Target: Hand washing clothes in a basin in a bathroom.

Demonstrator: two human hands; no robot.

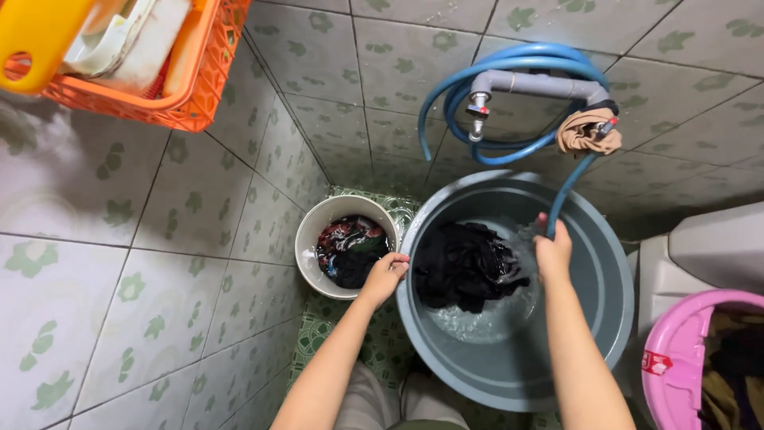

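A small red label (657, 363) sits on the wall of the pink bucket (676, 350) at 4 o'clock; its print is too small to make out.

The blue hose (567, 191) runs down from the grey pipe tap (532, 84) at 12 o'clock, loops behind it, and drops into the big grey tub (509, 374) at the centre. A tan rag (587, 134) is wrapped where hose and tap join. The right hand (552, 253) has its grip closed round the lower end of the hose, just above the water. The left hand (385, 274) rests on the tub's rim at 9 o'clock, fingers curled over the edge in a narrow grip.

Inside the tub, dark black clothes (461, 266) lie heaped in shallow, rippling water, between the two hands. Just beside the tub at 9 o'clock stands a white bucket (306, 239) holding mixed clothes (350, 248), red, black and patterned. The pink bucket holds brownish and dark cloth. At 10 o'clock, high up, an orange plastic crate (199, 87) carries white items and a yellow plastic piece (36, 44). A white toilet (708, 255) stands at 3 o'clock, touching the pink bucket. Walls and floor are tiled with green leaf patterns.
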